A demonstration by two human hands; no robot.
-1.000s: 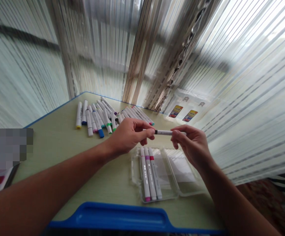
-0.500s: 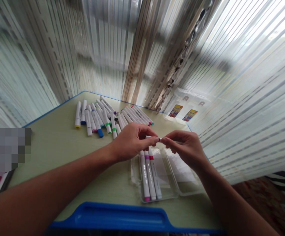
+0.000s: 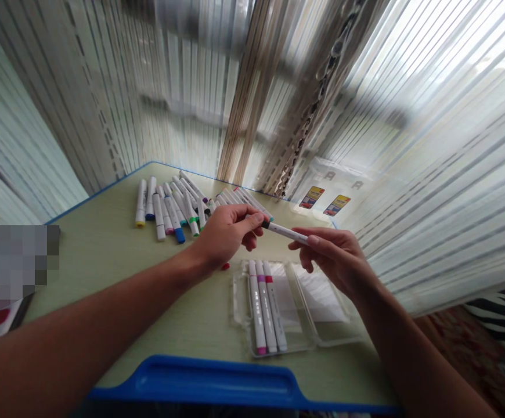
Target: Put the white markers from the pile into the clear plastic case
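A white marker (image 3: 286,231) with a dark band is held slanting in the air between my two hands. My left hand (image 3: 230,231) pinches it at the dark end. The fingers and thumb of my right hand (image 3: 339,252) are closed on its other, white end. Below them on the table lies an open clear plastic case (image 3: 298,331). Three white markers (image 3: 264,310), with pink, purple and red bands, lie side by side in its left half. Under my left wrist a small red end (image 3: 225,266) shows, the rest hidden.
Several loose white markers (image 3: 168,212) with coloured ends lie in a pile at the back left of the pale green table (image 3: 91,267). A clear box (image 3: 322,197) with two labels stands at the back right, by the string curtain (image 3: 183,87). A blue ledge (image 3: 213,380) edges the front.
The marker and its dark band have come into fuller view between my hands. My left hand has moved up and slightly left, and my right hand has turned and shifted.
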